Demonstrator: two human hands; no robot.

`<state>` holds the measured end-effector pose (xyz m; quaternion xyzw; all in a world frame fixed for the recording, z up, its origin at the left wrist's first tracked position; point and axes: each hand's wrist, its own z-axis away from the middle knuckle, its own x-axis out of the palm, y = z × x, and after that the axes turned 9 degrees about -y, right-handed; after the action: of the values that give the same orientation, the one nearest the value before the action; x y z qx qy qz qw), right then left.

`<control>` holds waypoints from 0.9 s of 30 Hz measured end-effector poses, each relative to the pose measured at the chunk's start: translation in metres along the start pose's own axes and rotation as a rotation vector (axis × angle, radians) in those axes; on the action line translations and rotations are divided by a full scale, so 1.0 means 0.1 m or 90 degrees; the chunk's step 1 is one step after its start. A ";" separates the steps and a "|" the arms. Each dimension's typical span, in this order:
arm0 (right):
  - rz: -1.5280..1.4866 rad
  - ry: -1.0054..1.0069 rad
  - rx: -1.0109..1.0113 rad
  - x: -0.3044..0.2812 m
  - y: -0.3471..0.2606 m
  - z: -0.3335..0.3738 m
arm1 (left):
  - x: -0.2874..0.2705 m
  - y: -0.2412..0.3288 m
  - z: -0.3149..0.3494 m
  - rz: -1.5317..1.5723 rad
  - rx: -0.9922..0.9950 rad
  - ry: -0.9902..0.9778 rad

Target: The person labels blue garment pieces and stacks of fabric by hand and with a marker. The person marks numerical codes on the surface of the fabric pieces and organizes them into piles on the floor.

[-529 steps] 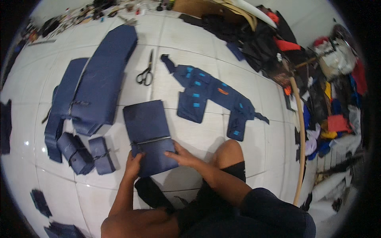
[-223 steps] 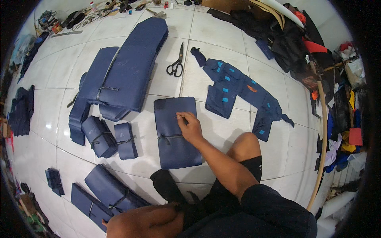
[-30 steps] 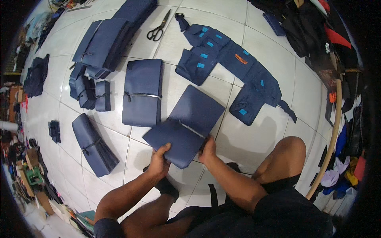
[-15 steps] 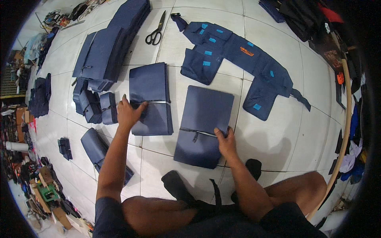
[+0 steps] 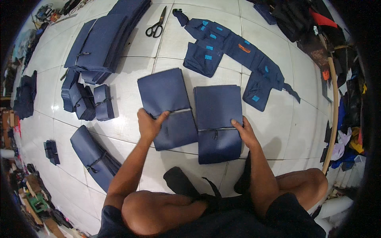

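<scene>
Two tied bundles of navy fabric panels lie side by side on the floor in front of me. My left hand (image 5: 150, 125) grips the left edge of the left bundle (image 5: 164, 89), its thumb on top by the pale tie strip. That bundle is slightly turned, and its lower right corner is close to the other one. On the right bundle (image 5: 218, 105), my right hand (image 5: 247, 131) holds the right edge, thumb on top near the tie and fingers partly hidden at the side. A dark knot hangs from this bundle's tie.
Beyond lies a navy pocketed belt piece (image 5: 258, 53) with light-blue tabs, and black scissors (image 5: 155, 27). Left are a large tied navy stack (image 5: 99, 43), smaller bundles (image 5: 104, 103) and a long folded bundle (image 5: 89, 148). A wooden pole (image 5: 331, 111) stands right, beside piled cloth.
My left hand has taken hold of the left bundle, which has shifted right and nearer and turned a little. The right bundle has moved right and straightened under my right hand.
</scene>
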<state>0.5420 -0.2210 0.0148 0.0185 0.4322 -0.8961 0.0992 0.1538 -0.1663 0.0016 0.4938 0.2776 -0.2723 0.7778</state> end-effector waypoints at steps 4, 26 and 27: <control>0.027 0.042 0.035 -0.15 0.07 -0.02 | 0.18 -0.01 0.17 -0.014 -0.006 0.008; 0.001 -0.009 -0.073 -0.12 -0.66 0.53 | 0.09 0.59 0.82 0.169 0.157 -0.252; -0.003 0.006 -0.062 -0.11 -0.82 0.68 | 0.08 0.69 0.88 0.156 0.123 -0.362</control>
<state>0.5407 -0.2219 0.1221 0.0167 0.4762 -0.8740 0.0955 0.2219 -0.2230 0.0703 0.4990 -0.0395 -0.3291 0.8007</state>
